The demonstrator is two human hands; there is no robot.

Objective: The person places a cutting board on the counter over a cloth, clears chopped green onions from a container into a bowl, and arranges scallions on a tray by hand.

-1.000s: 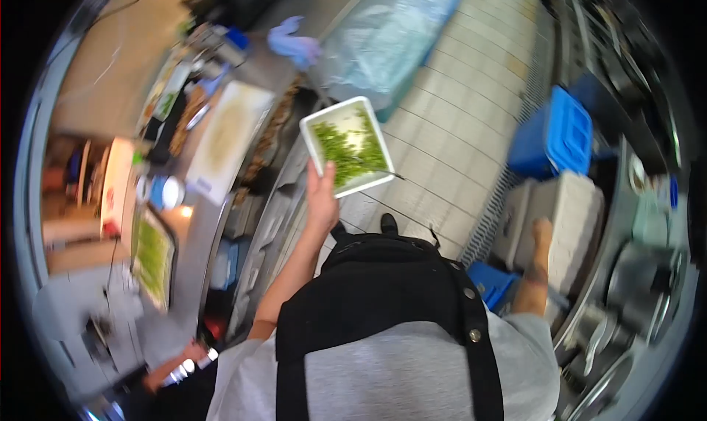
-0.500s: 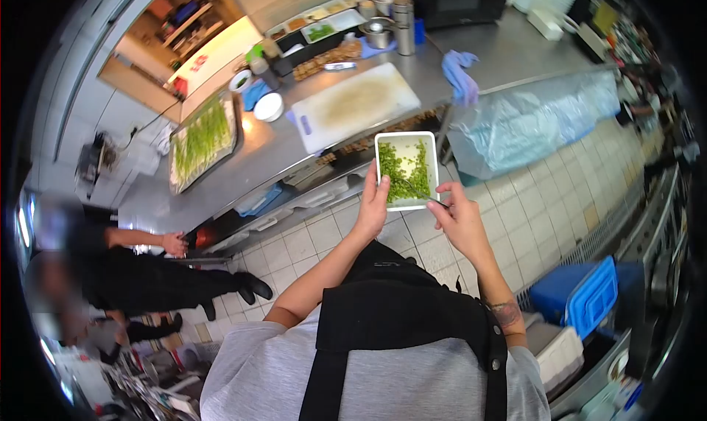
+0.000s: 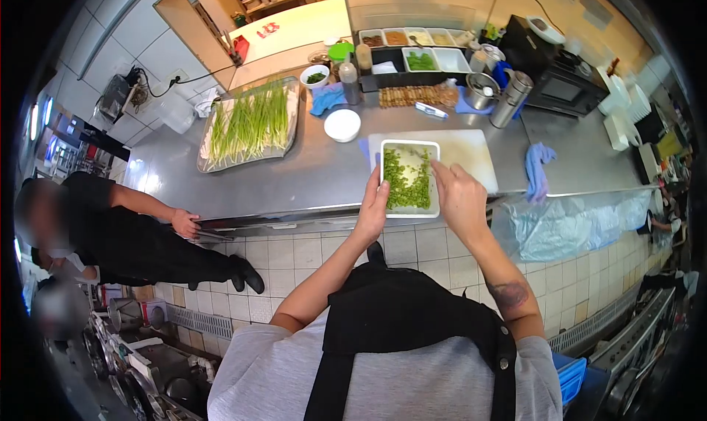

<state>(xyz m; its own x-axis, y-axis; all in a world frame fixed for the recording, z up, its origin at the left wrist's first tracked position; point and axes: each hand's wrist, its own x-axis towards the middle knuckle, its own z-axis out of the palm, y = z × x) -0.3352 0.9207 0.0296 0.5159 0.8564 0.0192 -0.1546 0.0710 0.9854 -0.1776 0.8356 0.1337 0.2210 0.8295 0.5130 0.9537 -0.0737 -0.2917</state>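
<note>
My left hand (image 3: 374, 204) grips the left side of a white rectangular container (image 3: 412, 215), thumb along the rim and fingers hidden beneath. Chopped green herbs (image 3: 409, 193) lie inside, spread along the sides and near end, with part of the white bottom showing. My right hand (image 3: 462, 193) is closed at the container's right rim on a thin metal utensil (image 3: 423, 154). Most of the utensil is hidden, so its exact kind is unclear. The container is held up in front of the counter edge, overlapping a white cutting board (image 3: 475, 152) in view.
A tray (image 3: 293, 137) of long green stalks and a white bowl (image 3: 342, 125) stand on the steel counter (image 3: 173, 178). Behind are bottles, topping containers (image 3: 420, 60) and skewered food (image 3: 409, 97). A purple cloth (image 3: 539, 170) hangs at right. A co-worker's hand (image 3: 185, 223) is at the left edge.
My view has swung toward the counter, and the container is now in front of the cutting board. My right hand has moved up along the container's right side, shifting the utensil toward the far end.
</note>
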